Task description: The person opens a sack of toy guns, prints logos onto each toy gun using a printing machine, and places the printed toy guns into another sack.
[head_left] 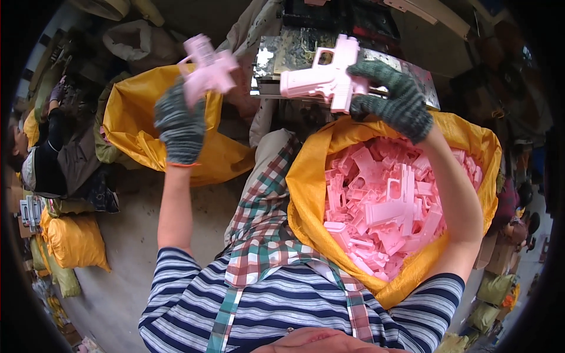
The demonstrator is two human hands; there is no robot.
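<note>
A grey-green knit glove covers my left hand (180, 125), whose fingers are closed round a pink plastic toy pistol (206, 69), smeared by motion. It is above the opening of the left yellow sack (130, 115). My right hand (395, 99), gloved alike, pinches another pink toy pistol (331, 73) by one side, in front of the metal worktop. Below my right forearm the right yellow sack (306, 191) gapes wide, heaped with several pink toy pistol pieces (385, 215). The inside of the left sack is mostly hidden from view.
A metal-topped work stand (273, 62) with dark, stained patches is ahead. Behind the left sack sits a pale sack (132, 41). At the far left a person (65, 141) sits near a filled yellow sack (75, 241). Boxes and green bundles (494, 289) line the right side.
</note>
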